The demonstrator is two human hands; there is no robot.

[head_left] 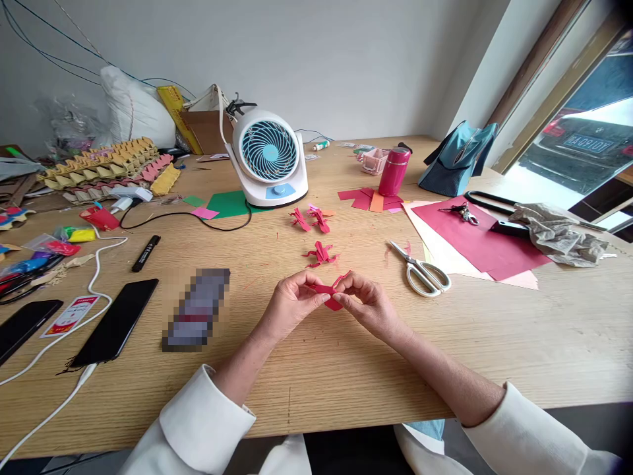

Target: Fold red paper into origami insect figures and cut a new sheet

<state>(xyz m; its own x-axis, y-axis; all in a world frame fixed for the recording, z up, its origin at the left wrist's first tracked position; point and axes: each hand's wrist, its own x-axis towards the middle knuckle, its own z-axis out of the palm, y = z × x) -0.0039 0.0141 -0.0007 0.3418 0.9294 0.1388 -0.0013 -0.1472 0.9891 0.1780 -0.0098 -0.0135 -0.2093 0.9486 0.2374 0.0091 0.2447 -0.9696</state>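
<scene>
Between my two hands is a small folded piece of red paper [334, 303], held just above the table. My left hand [297, 300] pinches its left side between thumb and fingers. On its right side my right hand [366, 303] pinches it the same way, and the fingertips hide part of the folds. Right beyond my hands lies a folded red paper figure [321, 253]. Two similar figures, one on the left [300, 220] and one on the right [320, 220], lie farther back. White-handled scissors [425, 277] rest to the right of my hands, blades partly open.
A white fan [270, 155] stands at the back on green paper [225, 204]. Phones [116, 322], a marker [146, 253] and a white cable lie left. Rightward are a pink bottle [394, 171], red sheets [465, 231], keys [463, 212] and a teal bag [457, 161].
</scene>
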